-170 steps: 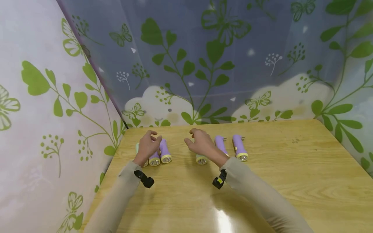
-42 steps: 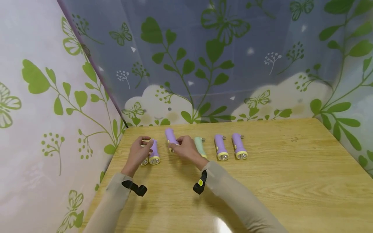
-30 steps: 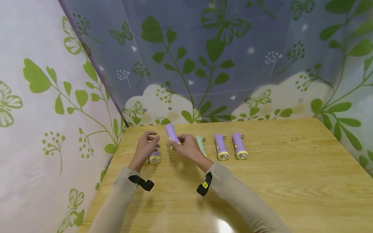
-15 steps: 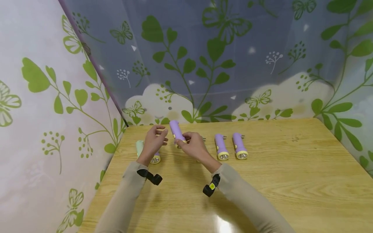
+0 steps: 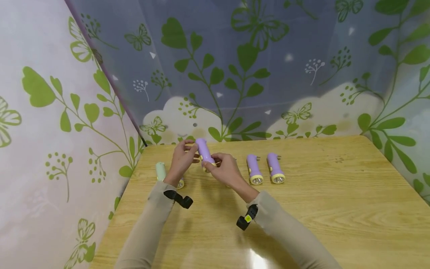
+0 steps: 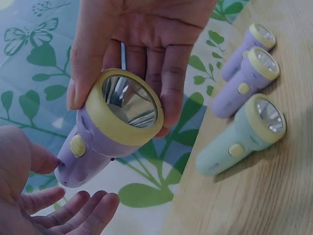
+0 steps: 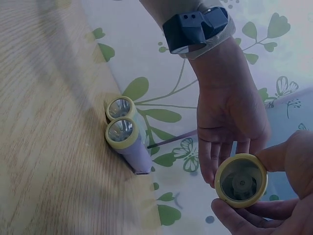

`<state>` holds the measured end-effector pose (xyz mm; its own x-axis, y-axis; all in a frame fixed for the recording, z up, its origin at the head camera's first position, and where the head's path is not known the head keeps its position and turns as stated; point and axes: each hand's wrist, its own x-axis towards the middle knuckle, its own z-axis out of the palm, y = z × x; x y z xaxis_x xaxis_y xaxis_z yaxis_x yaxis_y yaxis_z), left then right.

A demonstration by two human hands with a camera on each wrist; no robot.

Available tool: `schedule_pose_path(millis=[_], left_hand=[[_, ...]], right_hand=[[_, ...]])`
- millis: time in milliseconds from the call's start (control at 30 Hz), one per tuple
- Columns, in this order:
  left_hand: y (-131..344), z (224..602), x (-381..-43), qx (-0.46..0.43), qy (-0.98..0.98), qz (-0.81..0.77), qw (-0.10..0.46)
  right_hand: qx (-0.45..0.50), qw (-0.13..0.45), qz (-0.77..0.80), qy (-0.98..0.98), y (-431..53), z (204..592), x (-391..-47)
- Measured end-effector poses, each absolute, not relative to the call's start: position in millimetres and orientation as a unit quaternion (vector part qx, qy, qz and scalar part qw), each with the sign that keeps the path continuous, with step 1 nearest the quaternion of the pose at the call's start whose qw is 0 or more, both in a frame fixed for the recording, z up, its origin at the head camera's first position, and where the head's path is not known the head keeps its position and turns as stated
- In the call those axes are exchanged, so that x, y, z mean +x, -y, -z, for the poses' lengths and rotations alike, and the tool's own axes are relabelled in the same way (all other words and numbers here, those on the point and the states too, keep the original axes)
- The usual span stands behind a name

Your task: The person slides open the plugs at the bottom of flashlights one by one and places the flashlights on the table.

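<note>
A purple flashlight (image 5: pixel 203 150) with a yellow rim is raised above the table and tilted. My right hand (image 5: pixel 226 168) grips it around the head end, thumb on one side and fingers on the other, as the left wrist view shows. At the tail end is my left hand (image 5: pixel 182 160); its thumb (image 6: pixel 43 159) touches or nearly touches the purple body. The other fingers of that hand are extended beneath and not closed around it. In the right wrist view the held flashlight's lens (image 7: pixel 241 180) faces the camera.
On the wooden table (image 5: pixel 319 209), a green flashlight (image 5: pixel 161 171) and a partly hidden purple one (image 5: pixel 181 183) lie at left. Two purple flashlights (image 5: pixel 254 169) lie at right, beside another green flashlight (image 6: pixel 239 142) mostly hidden by my right hand in the head view. Patterned cloth (image 5: pixel 215 74) stands behind.
My right hand has taken the purple flashlight from the left group, lifted it and moved it slightly right. My left hand has moved right, up to its tail end.
</note>
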<state>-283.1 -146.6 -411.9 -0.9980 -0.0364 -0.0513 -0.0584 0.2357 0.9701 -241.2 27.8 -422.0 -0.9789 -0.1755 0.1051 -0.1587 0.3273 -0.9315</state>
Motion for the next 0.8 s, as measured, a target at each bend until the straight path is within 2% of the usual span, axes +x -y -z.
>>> schedule_pose_path(millis=[800], left_hand=[[135,408,-285,0.003,-0.78,-0.625,0.01]], right_hand=[[-0.114,-0.02,0.552,-0.826,-36,420,-233]])
